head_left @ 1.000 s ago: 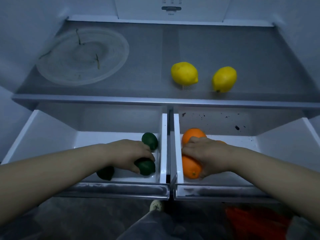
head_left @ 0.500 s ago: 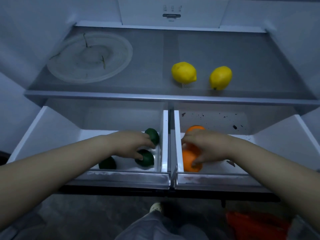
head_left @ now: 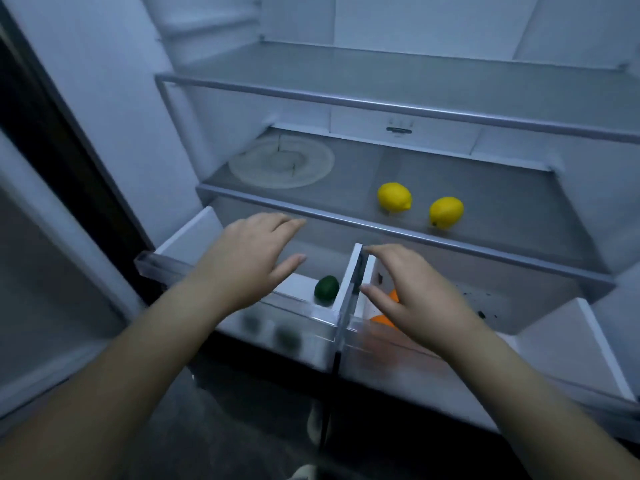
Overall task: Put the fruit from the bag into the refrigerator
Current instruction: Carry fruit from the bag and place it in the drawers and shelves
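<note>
Fridge (head_left: 114,81) is open with both bottom drawers pulled out. Left lemon (head_left: 394,197) and right lemon (head_left: 446,212) sit near each other on the shelf above them. A dark green fruit (head_left: 326,287) lies in the left drawer (head_left: 194,233), and two more show blurry through its front. Orange fruit (head_left: 381,319) peeks out in the right drawer (head_left: 561,341).

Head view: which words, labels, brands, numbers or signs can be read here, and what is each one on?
No text is legible in this view.
Control panel at the back: a few small marks above a dark slot, too small and blurred to read.
Nothing else in view shows any lettering.
</note>
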Motion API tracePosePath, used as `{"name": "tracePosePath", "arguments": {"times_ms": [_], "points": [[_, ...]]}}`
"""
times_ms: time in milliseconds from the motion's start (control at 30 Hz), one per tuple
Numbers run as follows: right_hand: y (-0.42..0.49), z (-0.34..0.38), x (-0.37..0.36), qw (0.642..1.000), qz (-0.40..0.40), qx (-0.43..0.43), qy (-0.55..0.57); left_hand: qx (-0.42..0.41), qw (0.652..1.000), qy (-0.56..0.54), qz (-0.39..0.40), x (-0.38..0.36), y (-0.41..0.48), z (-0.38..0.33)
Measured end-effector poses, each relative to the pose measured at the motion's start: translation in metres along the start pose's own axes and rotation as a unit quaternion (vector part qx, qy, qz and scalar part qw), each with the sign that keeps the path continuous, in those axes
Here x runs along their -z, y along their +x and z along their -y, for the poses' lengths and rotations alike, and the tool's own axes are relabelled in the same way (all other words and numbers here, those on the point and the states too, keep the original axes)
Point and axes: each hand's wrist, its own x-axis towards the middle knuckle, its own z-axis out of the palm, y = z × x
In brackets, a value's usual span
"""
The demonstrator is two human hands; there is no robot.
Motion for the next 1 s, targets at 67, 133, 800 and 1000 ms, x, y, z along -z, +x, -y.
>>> {"name": "tracePosePath", "arguments": {"times_ms": [67, 133, 800, 1000], "points": [[-0.010, 0.014, 0.007, 0.999, -0.023, 0.024, 0.003, 0.029, 0.999, 0.009, -0.041, 0.020, -0.026, -0.026], [-0.022, 0.027, 0.014, 0.998, -0.037, 0.050, 0.008, 0.055, 0.996, 0.020, -0.063, 0.036, -0.051, -0.051], [-0.068, 0.353, 0.004, 0.905, 0.036, 0.410, 0.107, 0.394, 0.893, 0.214, -0.043, 0.242, -0.369, -0.066], [-0.105, 0.510, -0.017, 0.837, 0.096, 0.513, 0.161, 0.488, 0.845, 0.213, -0.043, 0.312, -0.518, -0.044]]}}
